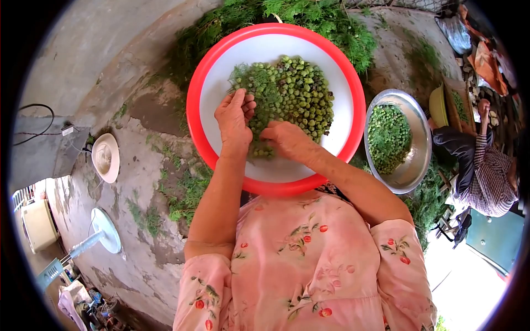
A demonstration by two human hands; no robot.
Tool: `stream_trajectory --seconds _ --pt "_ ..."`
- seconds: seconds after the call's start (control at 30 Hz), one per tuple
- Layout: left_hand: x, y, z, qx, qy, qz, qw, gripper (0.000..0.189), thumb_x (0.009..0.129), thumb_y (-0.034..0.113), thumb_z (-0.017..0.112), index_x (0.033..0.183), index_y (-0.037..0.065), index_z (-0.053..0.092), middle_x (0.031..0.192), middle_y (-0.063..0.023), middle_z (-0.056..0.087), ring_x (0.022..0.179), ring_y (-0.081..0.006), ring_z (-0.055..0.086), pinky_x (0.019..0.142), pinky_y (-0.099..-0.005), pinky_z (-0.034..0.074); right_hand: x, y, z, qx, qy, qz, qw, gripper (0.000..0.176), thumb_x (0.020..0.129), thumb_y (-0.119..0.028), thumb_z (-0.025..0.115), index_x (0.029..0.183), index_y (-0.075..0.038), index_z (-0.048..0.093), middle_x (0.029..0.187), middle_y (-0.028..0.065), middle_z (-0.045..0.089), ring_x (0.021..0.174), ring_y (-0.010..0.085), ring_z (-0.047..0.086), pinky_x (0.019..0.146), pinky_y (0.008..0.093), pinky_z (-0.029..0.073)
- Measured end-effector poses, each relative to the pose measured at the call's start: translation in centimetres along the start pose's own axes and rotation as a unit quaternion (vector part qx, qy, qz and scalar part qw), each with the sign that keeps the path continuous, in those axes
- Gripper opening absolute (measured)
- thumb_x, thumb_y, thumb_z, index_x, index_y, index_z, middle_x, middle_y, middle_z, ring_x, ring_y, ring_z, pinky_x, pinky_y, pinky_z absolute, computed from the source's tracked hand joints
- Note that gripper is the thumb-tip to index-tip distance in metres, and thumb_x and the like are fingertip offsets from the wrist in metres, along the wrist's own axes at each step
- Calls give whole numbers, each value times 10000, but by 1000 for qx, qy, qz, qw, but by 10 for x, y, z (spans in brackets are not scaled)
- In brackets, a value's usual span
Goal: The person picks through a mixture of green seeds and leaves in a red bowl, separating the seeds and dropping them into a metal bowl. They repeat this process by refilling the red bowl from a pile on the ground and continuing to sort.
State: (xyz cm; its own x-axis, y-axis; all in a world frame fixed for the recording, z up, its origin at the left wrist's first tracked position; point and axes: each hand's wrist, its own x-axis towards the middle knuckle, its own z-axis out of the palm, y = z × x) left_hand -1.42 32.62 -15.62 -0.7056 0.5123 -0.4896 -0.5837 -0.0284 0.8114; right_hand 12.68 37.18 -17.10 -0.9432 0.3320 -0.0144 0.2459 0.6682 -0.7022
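Note:
A white basin with a red rim (357, 118) stands in front of my body, holding a heap of small round green seed cones (309, 91), some of them brown. Over the heap's left side lies a feathery green sprig (262, 91), slightly blurred. My left hand (236, 118) is beside the sprig with its fingers curled in; what they hold, if anything, is hidden. Lower and to the right, my right hand (287, 139) has its fingers pinched together at the sprig's lower end, above the cones. Its fingertips are partly covered by the hand.
A metal bowl (418, 160) of green cones and sprigs stands right of the basin. Cut green branches (337, 33) lie behind it. At the far right sits another person (491, 176) near a yellow basin (439, 107). A straw hat (105, 158) and pale blue fan (106, 230) are left.

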Motion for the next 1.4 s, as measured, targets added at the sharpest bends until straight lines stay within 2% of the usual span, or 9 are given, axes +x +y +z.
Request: stream_trajectory --seconds 0.13,0.33,0.43,0.63,0.77,0.87,1.07,1.17,1.4 --pt "0 2 -1 -14 23 7 1000 141 857 172 620 918 45 614 740 -31 636 594 -96 576 520 -202 443 12 -13 11 -50 8 70 996 309 717 -131 675 991 -77 543 862 105 558 865 306 577 688 394 484" --pt "-1 2 -2 -25 28 5 999 132 864 160 606 918 40 606 729 -31 625 579 -94 558 519 -203 440 23 -6 32 -186 -17 -9 982 287 719 -169 670 957 -83 534 855 95 563 777 294 597 645 384 497" --pt "-2 2 -2 -24 30 5 999 125 866 157 602 914 42 604 731 -29 624 581 -91 556 521 -200 438 19 -5 29 -143 18 -29 989 178 702 -132 651 845 -81 558 816 87 579 778 268 603 629 378 507" --pt "-1 4 -5 -23 48 -6 999 112 871 161 598 912 57 606 737 -19 625 596 -86 561 528 -196 439 19 10 26 75 149 28 986 132 693 -53 640 813 -18 597 780 119 597 719 272 605 644 351 491" --pt "1 1 -8 -30 40 -7 999 110 871 164 598 913 63 606 739 -16 624 604 -85 565 531 -197 440 15 27 6 173 131 104 971 119 725 -64 648 818 -3 603 758 124 625 695 219 603 665 311 487" --pt "-2 0 -8 -24 36 -10 999 113 871 168 599 916 65 606 740 -15 624 607 -83 566 532 -195 439 15 31 4 171 97 135 971 179 705 -49 657 866 -7 592 859 160 635 826 324 611 745 358 493" --pt "-2 -5 -13 -17 39 -20 999 114 870 173 604 915 68 606 745 -17 628 607 -87 569 532 -193 439 11 29 13 45 122 93 987 488 689 -107 717 1117 -77 485 992 158 599 952 334 580 791 389 483" --pt "-2 -5 -13 -20 40 -23 999 111 869 171 605 912 69 607 749 -20 631 607 -91 572 531 -194 440 10 22 14 -4 109 104 989 544 689 -125 724 1158 -97 449 1002 156 578 967 329 569 789 397 481" --pt "1 0 -10 -37 50 -18 998 101 869 160 605 903 66 610 750 -23 635 603 -94 575 526 -204 448 16 27 20 0 137 142 980 323 689 -92 700 989 -66 581 888 147 596 890 331 589 769 399 480"
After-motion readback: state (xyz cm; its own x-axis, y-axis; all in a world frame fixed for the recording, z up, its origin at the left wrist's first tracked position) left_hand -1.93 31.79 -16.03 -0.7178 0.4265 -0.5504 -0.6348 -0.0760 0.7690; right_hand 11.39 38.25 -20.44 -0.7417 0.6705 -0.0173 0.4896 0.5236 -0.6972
